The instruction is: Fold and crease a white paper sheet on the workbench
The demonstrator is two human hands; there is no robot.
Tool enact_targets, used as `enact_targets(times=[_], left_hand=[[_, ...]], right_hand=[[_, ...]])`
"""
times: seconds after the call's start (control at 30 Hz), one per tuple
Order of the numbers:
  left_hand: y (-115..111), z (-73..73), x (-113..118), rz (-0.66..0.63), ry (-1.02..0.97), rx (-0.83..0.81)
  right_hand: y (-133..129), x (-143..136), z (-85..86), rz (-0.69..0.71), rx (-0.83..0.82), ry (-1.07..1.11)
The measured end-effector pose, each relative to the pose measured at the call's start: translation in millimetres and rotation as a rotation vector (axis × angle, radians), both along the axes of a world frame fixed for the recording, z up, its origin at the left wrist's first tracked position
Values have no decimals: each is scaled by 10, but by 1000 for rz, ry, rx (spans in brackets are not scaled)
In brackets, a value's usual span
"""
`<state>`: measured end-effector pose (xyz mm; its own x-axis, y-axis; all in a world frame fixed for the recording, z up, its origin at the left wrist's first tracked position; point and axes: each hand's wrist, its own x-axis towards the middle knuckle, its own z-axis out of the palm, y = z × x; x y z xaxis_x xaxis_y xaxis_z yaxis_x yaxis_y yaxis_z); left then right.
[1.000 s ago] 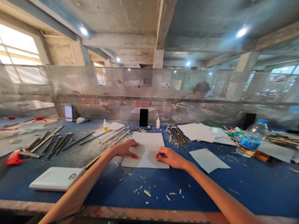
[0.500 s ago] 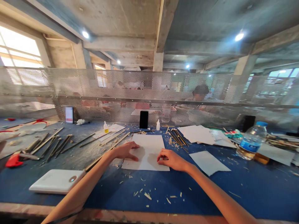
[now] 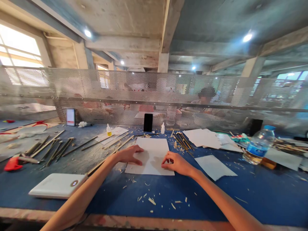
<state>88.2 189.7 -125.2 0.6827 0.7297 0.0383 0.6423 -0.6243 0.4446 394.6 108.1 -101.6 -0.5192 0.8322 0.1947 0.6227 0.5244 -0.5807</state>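
The white sheet (image 3: 154, 149) lies flat at the centre of the frame, on the blue bench (image 3: 113, 203), one short edge toward the wearer. The left hand (image 3: 130, 155) is spread over its left side, thumb and forefinger well apart, with nothing seen between them. The right hand (image 3: 177, 163) is curled at the sheet's lower right edge, thumb and forefinger close together; whether they pinch anything cannot be told.

Step in hand, as judged: the sheet is being steadied or squared between the hands. Any next move would call for the left hand to hold the sheet flat and the right fingers to keep control of the near edge.

A bundle of thin sticks (image 3: 184, 141) lies just beyond the sheet's upper right corner, and a small white bottle (image 3: 163, 128) stands beyond its far edge. A torn-edged sheet (image 3: 215, 167) lies right of centre, apart from the first. Loose shavings (image 3: 152, 201) at lower centre could, in this inspector's judgement, lodge underneath if the sheet were drawn nearer.
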Motion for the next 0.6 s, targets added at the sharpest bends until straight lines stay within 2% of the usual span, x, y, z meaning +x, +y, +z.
enact_targets(times=[0.2,0.6], left_hand=[[6,-8,-10,-1,-1,-15],[8,-2,-7,-15,19,29]], right_hand=[[17,-30,-57,-81,36,-34],[-19,-10,17,-223,-9,-108]])
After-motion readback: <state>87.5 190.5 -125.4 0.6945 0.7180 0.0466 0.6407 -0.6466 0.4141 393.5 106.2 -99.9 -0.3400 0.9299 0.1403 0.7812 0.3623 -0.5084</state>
